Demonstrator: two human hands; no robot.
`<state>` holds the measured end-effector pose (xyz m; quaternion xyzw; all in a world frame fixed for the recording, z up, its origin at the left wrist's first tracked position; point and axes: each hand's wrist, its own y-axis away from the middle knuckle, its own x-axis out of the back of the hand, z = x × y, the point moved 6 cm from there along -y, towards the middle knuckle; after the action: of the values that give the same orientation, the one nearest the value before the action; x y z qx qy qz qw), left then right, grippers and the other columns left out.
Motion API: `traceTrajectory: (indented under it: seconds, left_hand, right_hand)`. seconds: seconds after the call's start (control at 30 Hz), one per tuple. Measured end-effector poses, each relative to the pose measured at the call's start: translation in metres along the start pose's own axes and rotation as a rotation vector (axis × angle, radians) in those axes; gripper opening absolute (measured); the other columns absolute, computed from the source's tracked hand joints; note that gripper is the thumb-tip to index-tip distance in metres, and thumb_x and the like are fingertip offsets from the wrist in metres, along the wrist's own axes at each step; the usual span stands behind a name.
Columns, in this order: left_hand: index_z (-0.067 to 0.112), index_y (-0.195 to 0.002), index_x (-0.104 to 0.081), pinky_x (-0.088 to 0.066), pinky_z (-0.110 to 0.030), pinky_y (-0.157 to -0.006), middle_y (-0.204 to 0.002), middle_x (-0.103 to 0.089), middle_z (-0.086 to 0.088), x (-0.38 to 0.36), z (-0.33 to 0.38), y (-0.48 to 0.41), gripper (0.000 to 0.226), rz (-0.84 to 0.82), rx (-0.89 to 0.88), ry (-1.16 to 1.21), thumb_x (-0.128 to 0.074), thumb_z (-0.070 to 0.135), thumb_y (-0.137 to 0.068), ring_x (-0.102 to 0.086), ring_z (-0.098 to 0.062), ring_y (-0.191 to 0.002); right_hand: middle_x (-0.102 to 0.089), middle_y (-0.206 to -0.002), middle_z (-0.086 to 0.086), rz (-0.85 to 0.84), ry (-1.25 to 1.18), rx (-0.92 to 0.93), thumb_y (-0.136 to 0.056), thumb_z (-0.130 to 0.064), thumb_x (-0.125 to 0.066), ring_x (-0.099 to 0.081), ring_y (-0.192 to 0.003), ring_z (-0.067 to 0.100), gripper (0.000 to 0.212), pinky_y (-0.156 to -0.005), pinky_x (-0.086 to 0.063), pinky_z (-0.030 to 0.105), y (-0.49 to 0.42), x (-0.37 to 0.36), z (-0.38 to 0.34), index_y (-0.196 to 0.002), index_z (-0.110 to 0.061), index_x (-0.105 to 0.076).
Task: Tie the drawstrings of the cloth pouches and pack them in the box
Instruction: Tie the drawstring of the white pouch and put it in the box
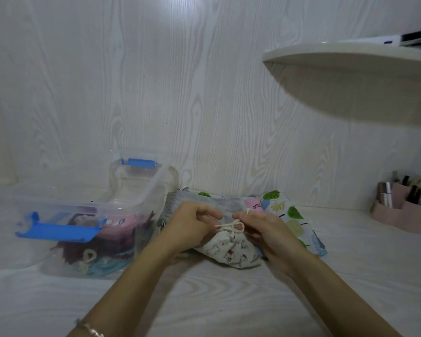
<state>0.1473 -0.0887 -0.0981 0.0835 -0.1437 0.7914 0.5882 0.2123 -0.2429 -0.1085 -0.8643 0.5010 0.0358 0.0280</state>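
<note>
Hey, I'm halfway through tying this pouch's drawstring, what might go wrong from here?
The drawstring loop looks loose; if the left hand or right hand lets go early, the knot may slip open. The pouch overlaps the pile of pouches behind it, so lifting it might drag them. The box already holds several pouches, so it may sit high.

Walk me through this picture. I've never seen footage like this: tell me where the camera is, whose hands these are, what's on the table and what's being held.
There is no machine here. A person wears a camera on the head, and it looks down at their own hands. The left hand and right hand pinch the cream drawstring of a white printed pouch resting on the table, forming a knot. Behind it lies a pile of patterned pouches. To the left stands a clear box with blue latches, already holding other pouches.
</note>
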Motion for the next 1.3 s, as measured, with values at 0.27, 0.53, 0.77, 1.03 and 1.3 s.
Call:
traceTrajectory:
  seconds: [0.27, 0.53, 0.77, 1.03, 1.3]
  left_hand:
    - [0.005, -0.079, -0.073, -0.049, -0.034, -0.077, -0.085, -0.073, -0.014, -0.021, -0.004, 0.002, 0.029, -0.151, 0.020, 0.064, -0.074, 0.033, -0.074, -0.065, -0.024, -0.080]
    - [0.011, -0.078, -0.072, -0.054, -0.036, -0.084, -0.090, -0.074, -0.016, -0.019, -0.002, 0.002, 0.011, -0.104, 0.050, 0.216, -0.071, 0.020, -0.084, -0.069, -0.025, -0.085]
    - [0.013, -0.074, -0.070, -0.049, -0.019, -0.065, -0.071, -0.068, 0.001, -0.023, 0.003, 0.001, 0.017, -0.071, -0.059, 0.132, -0.064, 0.017, -0.089, -0.062, -0.008, -0.067]
    - [0.010, -0.081, -0.069, -0.037, -0.019, -0.055, -0.060, -0.053, 0.005, -0.022, 0.010, 0.003, 0.015, -0.075, -0.216, -0.081, -0.065, 0.022, -0.089, -0.045, -0.006, -0.054]
    - [0.017, -0.079, -0.070, -0.034, -0.011, -0.050, -0.059, -0.052, 0.011, -0.022, 0.012, 0.002, 0.012, -0.077, -0.252, -0.263, -0.068, 0.027, -0.087, -0.042, 0.002, -0.049]
  right_hand:
    - [-0.072, -0.100, 0.024, -0.120, -0.023, 0.009, -0.086, -0.012, -0.064, -0.070, -0.094, 0.029, 0.021, -0.087, -0.056, 0.034, 0.002, -0.010, 0.004, -0.098, 0.002, -0.073]
    - [-0.070, -0.091, 0.017, -0.109, -0.082, 0.039, -0.068, -0.013, -0.077, -0.066, -0.085, 0.024, 0.044, -0.086, -0.052, 0.037, 0.001, -0.008, -0.003, -0.106, 0.003, -0.064]
    - [-0.070, -0.072, -0.002, 0.148, 0.521, 0.470, -0.078, -0.003, -0.073, -0.064, -0.066, 0.008, 0.017, -0.069, -0.055, 0.023, 0.012, -0.006, -0.025, -0.083, -0.018, -0.067]
    - [-0.073, -0.073, 0.002, 0.039, 0.732, 0.448, -0.085, -0.014, -0.066, -0.060, -0.063, 0.002, 0.013, -0.062, -0.048, 0.019, 0.009, -0.009, -0.022, -0.077, -0.018, -0.076]
    - [-0.063, -0.099, 0.023, -0.049, -0.006, -0.173, -0.076, -0.003, -0.062, -0.059, -0.093, 0.029, 0.023, -0.090, -0.050, 0.038, -0.005, 0.003, 0.015, -0.094, 0.008, -0.069]
